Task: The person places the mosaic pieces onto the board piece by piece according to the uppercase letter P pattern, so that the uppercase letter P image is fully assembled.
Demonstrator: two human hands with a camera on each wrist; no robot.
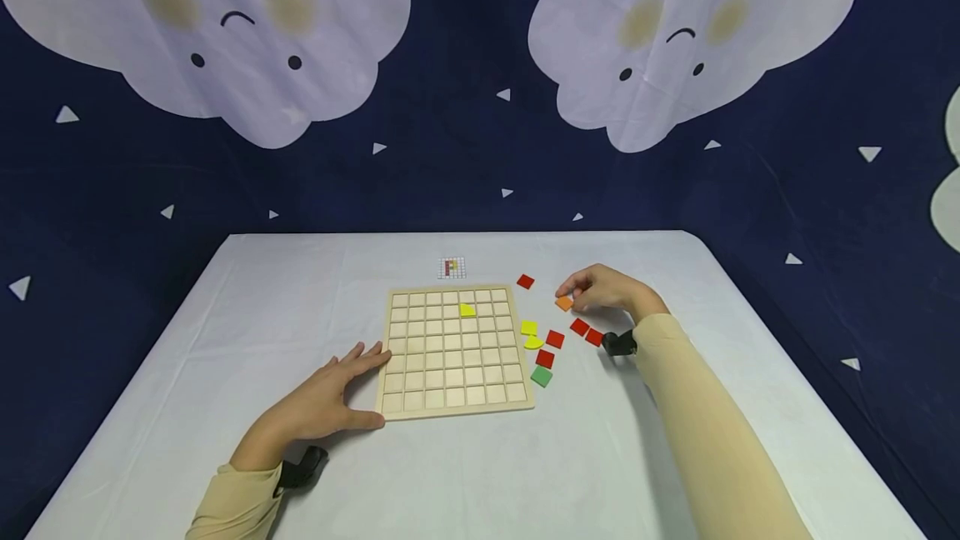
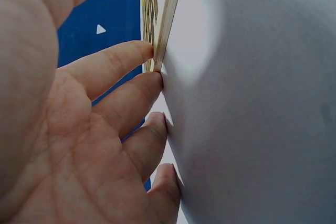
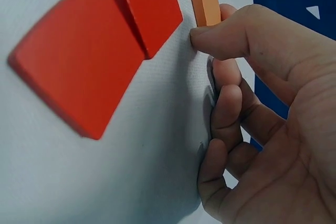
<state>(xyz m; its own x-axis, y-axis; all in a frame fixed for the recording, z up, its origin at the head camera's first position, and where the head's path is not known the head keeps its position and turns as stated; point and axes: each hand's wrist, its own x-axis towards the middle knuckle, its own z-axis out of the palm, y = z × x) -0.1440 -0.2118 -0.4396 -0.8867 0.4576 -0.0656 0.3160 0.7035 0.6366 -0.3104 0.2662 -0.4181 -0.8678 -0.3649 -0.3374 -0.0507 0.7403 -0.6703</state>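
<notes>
A wooden grid board (image 1: pixel 455 352) lies on the white table with one yellow piece (image 1: pixel 467 310) in an upper cell. My left hand (image 1: pixel 322 398) rests at the board's left edge, fingers spread and thumb at the lower left corner; in the left wrist view the fingertips of the left hand (image 2: pixel 105 114) touch the board's edge (image 2: pixel 169 19). To the right of the board, my right hand (image 1: pixel 609 290) pinches an orange piece (image 1: pixel 564 303) between thumb and index finger. In the right wrist view the orange piece (image 3: pixel 206 6) is tilted at the fingertips of the right hand (image 3: pixel 262 87).
Right of the board lie several red pieces (image 1: pixel 555 339), a yellow square (image 1: pixel 528 327), a rounded yellow piece (image 1: pixel 533 342) and a green piece (image 1: pixel 542 376). Another red piece (image 1: pixel 526 282) lies farther back. A small printed grid card (image 1: pixel 452 267) is behind the board.
</notes>
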